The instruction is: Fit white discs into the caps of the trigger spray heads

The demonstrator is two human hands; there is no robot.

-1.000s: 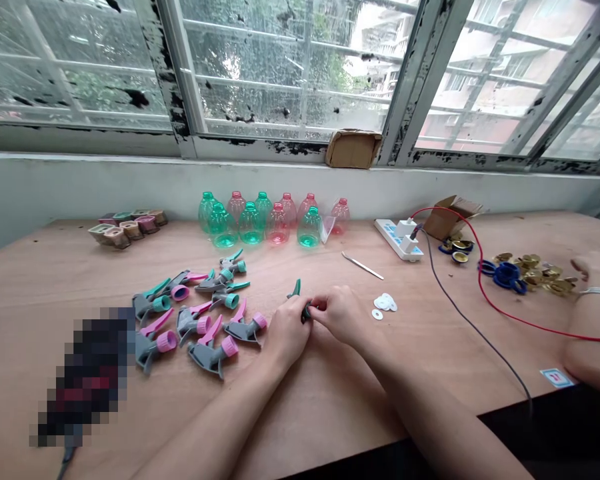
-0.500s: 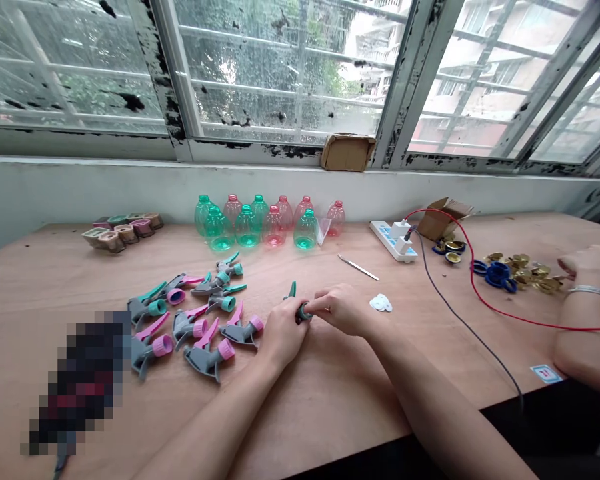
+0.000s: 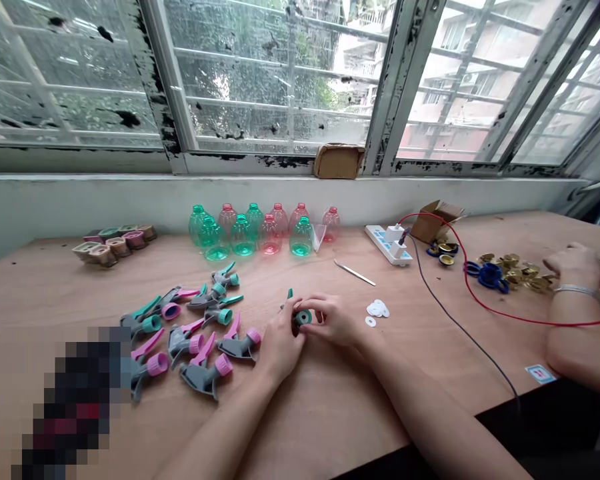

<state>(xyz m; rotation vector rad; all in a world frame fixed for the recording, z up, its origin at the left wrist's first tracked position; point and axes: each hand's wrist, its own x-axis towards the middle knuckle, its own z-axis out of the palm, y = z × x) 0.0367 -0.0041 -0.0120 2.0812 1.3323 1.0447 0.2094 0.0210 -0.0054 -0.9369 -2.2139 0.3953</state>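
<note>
My left hand [image 3: 281,341] is closed around a grey trigger spray head, whose green collar [image 3: 305,317] faces me and whose green trigger [image 3: 290,293] sticks up behind the fingers. The thumb and fingers of my right hand [image 3: 334,320] grip the collar's rim from the right. A pale disc with a dark centre shows inside the collar. Most of the grey body is hidden by my left hand. Right of my hands lie a small pile of white washers [image 3: 378,308] and one loose washer [image 3: 371,321]. Several spray heads [image 3: 215,340] with pink or green parts lie left.
Green and pink bottles [image 3: 270,237] stand by the wall. Tweezers [image 3: 355,273], a power strip [image 3: 387,245] and cables lie right of them. Farther right, a co-worker's hands [image 3: 577,267] are near brass and blue parts [image 3: 510,272]. Small containers [image 3: 113,243] sit at the left back.
My right hand's fingers have spread from a pinch at the collar to a hold around its rim. The collar's opening now faces me. One loose washer has come into view.
</note>
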